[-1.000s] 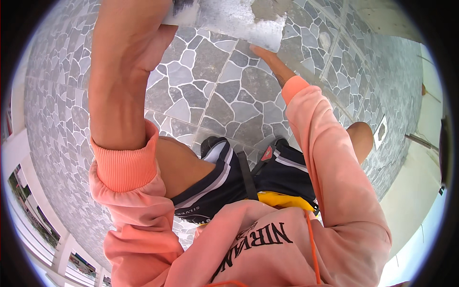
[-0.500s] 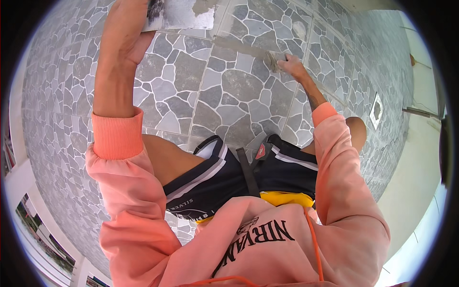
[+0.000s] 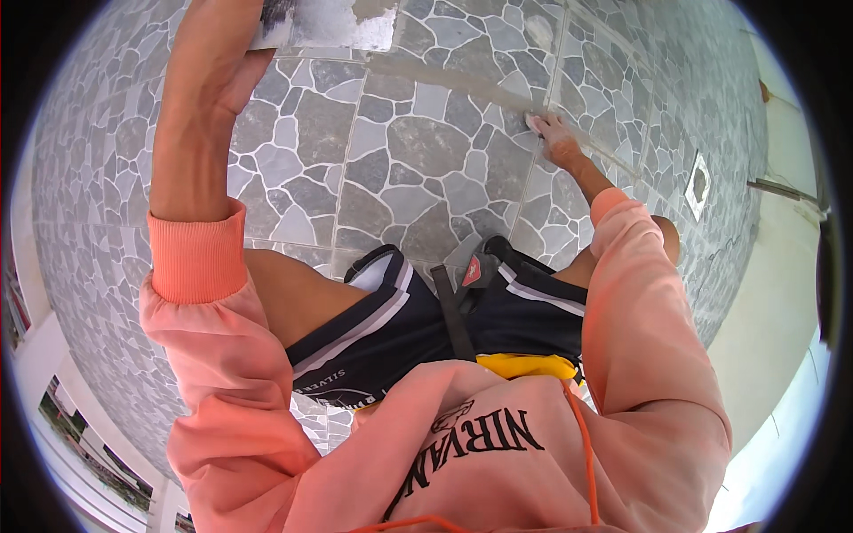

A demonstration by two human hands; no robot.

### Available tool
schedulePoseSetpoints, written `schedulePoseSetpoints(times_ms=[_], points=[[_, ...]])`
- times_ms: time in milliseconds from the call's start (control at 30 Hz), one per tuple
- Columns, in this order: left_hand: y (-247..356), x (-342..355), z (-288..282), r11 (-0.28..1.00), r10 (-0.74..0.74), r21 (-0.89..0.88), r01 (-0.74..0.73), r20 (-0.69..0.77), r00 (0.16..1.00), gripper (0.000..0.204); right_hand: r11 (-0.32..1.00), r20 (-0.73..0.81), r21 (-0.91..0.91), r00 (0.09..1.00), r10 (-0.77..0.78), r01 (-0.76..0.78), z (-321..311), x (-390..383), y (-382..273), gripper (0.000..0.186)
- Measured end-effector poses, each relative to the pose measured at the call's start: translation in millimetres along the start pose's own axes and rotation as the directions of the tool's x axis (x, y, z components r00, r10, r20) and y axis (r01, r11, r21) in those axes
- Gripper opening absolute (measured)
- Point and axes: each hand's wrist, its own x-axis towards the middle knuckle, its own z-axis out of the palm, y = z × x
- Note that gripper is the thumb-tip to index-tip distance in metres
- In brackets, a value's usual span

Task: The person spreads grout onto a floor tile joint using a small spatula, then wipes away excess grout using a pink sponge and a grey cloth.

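Observation:
At the top left my left hand (image 3: 218,62) is closed on a flat steel plate (image 3: 342,25), partly smeared with grey grout; its upper part runs out of view. Further right, my right hand (image 3: 558,142) reaches down to the floor, its fingers closed on a small, grout-smeared tool (image 3: 533,123) whose exact kind I cannot make out. A band of wet grey grout (image 3: 444,78) lies along a tile joint, running from below the plate toward my right hand.
The floor of stone-patterned tiles (image 3: 426,147) spreads around my bent legs. A pale square drain cover (image 3: 698,185) sits at the right, near a light wall (image 3: 773,258). White beams (image 3: 53,351) show at the left edge.
My right hand has moved a little right and nearer along the joint with the small tool, leaving more grout smeared behind it. My left hand and the plate have shifted slightly left in view.

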Motion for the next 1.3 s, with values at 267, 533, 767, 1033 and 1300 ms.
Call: schedulePoseSetpoints(times_ms=[267, 533, 767, 1033, 1300], points=[[1, -2, 4, 0.999, -0.015, -0.051, 0.017, 0.050, 0.999, 0.040, 0.981, -0.067, -0.176, 0.995, 0.077, -0.087, 13, -13, -13, 0.041], [-1, -9, 10, 0.993, 0.108, -0.052, -0.107, 0.005, 0.994, 0.037, 0.980, -0.008, -0.047, 0.981, 0.193, -0.193, -24, -15, 44, 0.036], [9, -7, -10, 0.998, -0.033, 0.057, 0.033, -0.003, 0.999, 0.031, 0.952, 0.053, 0.132, 0.961, 0.272, -0.277, -40, 1, 34, 0.038], [5, -16, -7, 0.990, 0.138, -0.030, -0.139, -0.030, 0.990, 0.032, 0.893, 0.223, -0.156, 0.866, 0.448, -0.422, 9, -8, 94, 0.044], [18, -25, -25, 0.982, 0.191, -0.002, -0.191, 0.017, 0.981, 0.034, 0.862, 0.132, 0.108, 0.866, 0.482, -0.496, -16, 72, -71, 0.047]])
